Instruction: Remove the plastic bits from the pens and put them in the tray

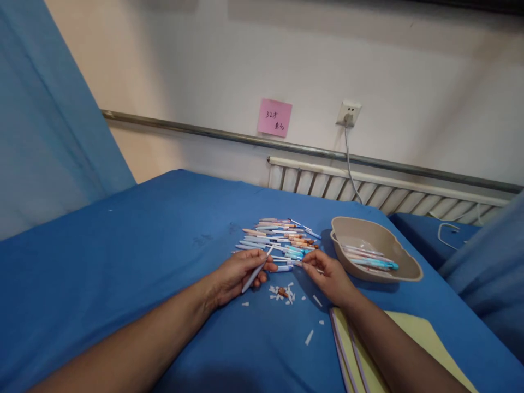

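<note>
The left hand (241, 271) grips a grey pen (254, 278); more pens (254, 232) lie at its two o'clock. The right hand (331, 277) curls beside them, grip unclear, beige basin (407, 266) at its two o'clock.

held pen (253, 276): grey | cloth (164, 229): blue | basin (403, 262): beige | note (275, 120): pink

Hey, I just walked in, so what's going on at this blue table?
A person's left hand holds a pale pen barrel. Their right hand is at the near edge of the spread-out pen parts; whether it grips one is unclear. Small white pieces lie scattered nearer the person, and a tan bin on the right holds more pens.
</note>
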Available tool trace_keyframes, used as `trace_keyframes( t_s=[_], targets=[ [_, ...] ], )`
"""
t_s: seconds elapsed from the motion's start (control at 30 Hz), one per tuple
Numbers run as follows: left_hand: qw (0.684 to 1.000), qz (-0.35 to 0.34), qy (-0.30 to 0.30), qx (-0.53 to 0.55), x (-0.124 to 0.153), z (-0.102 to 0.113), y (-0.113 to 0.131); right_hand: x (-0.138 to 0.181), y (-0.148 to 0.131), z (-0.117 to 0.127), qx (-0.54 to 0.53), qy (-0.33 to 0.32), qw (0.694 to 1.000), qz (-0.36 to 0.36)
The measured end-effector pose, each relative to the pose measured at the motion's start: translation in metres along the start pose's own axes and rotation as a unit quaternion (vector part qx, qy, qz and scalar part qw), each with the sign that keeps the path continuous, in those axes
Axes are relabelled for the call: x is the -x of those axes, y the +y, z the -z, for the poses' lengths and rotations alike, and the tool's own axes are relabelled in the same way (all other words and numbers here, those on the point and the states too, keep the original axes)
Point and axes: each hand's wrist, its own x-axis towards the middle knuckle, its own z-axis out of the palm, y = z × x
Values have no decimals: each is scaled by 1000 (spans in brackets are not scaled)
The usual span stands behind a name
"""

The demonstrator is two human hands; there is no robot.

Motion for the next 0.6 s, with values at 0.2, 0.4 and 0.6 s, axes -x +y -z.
trace_keyframes(
  t_s=[0.2, 0.4, 0.6],
  targets=[
    [1000, 2, 12, -2, 0, 1, -2, -2, 0, -4, -138, 23, 988, -67],
    [999, -12, -1, -49, 0, -1, -2, -3, -6, -1, -231, 1, 970, -76],
    [992, -14, -30, -120, 3, -4, -2, -3, 0, 2, -248, 20, 966, -67]
  ],
)
